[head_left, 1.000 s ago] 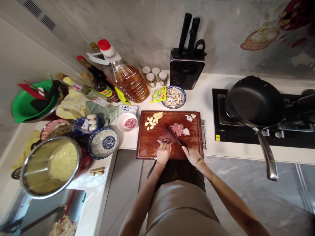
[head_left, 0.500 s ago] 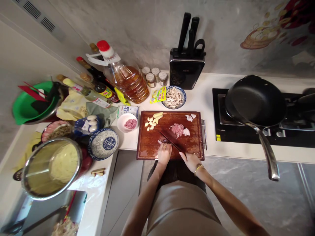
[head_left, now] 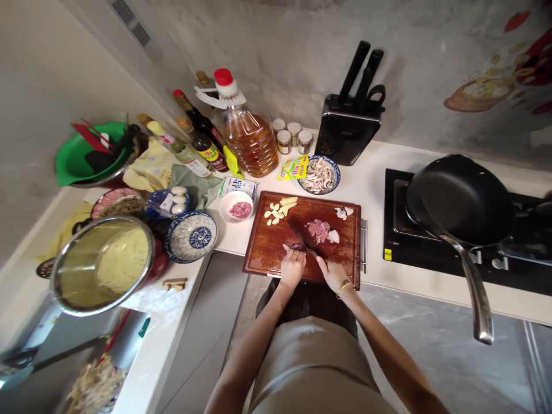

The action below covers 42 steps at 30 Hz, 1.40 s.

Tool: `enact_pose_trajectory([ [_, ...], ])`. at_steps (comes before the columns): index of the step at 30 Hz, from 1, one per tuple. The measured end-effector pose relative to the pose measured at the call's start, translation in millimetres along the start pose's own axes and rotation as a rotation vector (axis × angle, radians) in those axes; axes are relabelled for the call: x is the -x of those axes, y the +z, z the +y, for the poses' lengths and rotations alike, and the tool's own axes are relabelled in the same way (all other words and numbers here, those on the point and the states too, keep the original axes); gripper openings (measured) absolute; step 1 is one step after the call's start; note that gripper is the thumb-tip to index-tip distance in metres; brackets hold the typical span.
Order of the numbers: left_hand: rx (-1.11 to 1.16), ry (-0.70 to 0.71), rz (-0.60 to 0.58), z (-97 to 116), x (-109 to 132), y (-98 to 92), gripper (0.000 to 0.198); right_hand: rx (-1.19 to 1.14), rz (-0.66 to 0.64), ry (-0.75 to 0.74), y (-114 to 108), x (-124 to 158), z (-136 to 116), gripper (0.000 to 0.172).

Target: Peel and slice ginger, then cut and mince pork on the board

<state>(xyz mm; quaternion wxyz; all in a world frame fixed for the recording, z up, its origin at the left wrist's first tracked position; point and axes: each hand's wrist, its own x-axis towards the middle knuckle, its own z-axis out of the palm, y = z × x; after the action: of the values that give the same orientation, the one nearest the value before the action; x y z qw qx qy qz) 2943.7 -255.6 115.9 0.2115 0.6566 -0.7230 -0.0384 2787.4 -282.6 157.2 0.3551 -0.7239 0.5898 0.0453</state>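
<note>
On the wooden cutting board [head_left: 263, 253], my right hand [head_left: 334, 275] is closed round the handle of a kitchen knife [head_left: 296, 231]. Its dark blade points up and to the left across the board. Beside the blade, my left hand [head_left: 293, 268] has its fingers curled on a piece of meat [head_left: 297, 246], pressing it to the wood; the fingers partly hide it. Just beyond the knife lies a heap of cut pink meat [head_left: 319, 230] with a white piece of fat [head_left: 333, 236] next to it. Peeled garlic cloves [head_left: 273, 214] and ginger slices [head_left: 288, 202] sit at the upper left, white scraps [head_left: 344, 213] at the upper right.
Left of the board stands a white bowl of meat [head_left: 240, 210]. Behind are a plate of sliced mushrooms [head_left: 319, 176], a large oil jug [head_left: 252, 141] and a knife block [head_left: 348, 133]. A frying pan [head_left: 461, 198] rests on the stove at right, its handle over the counter edge.
The whole view has shifted and tilted as my head turned slightly left. The knife blade stands a little steeper beside my left fingers. Both hands keep their holds.
</note>
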Motion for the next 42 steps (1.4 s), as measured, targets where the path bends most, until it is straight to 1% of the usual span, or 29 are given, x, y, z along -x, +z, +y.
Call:
enact_pose_trajectory([
  [5,0.020,-0.011,0.025,1,0,0.4,0.017,-0.026,0.097,0.017,-7,-2,15,0.054],
  [9,0.028,-0.028,0.012,1,0,0.7,0.016,-0.011,0.139,-0.029,-8,3,10,0.052],
  [12,-0.002,-0.016,0.009,0,1,0.7,0.018,-0.004,0.101,-0.039,-4,8,2,0.054],
  [18,-0.015,-0.008,-0.006,0,1,1.0,0.018,0.081,-0.007,0.073,2,11,-6,0.060],
  [23,-0.021,-0.008,-0.009,0,0,0.8,0.018,0.152,-0.018,0.079,-1,10,-9,0.064],
  [28,-0.037,0.005,-0.025,1,-1,0.0,0.017,0.202,-0.057,0.083,-5,-2,-22,0.067],
  [30,-0.052,0.001,-0.030,1,-2,-0.2,0.017,0.194,-0.057,0.079,-4,-5,-23,0.067],
  [33,-0.067,-0.010,-0.019,2,-2,0.0,0.017,0.161,-0.031,0.089,-1,0,-12,0.065],
  [38,-0.068,-0.019,0.005,2,-3,0.4,0.018,0.081,0.024,0.075,1,15,17,0.058],
  [42,-0.077,-0.021,0.009,1,-3,-0.6,0.017,0.057,0.070,0.045,2,24,39,0.057],
])
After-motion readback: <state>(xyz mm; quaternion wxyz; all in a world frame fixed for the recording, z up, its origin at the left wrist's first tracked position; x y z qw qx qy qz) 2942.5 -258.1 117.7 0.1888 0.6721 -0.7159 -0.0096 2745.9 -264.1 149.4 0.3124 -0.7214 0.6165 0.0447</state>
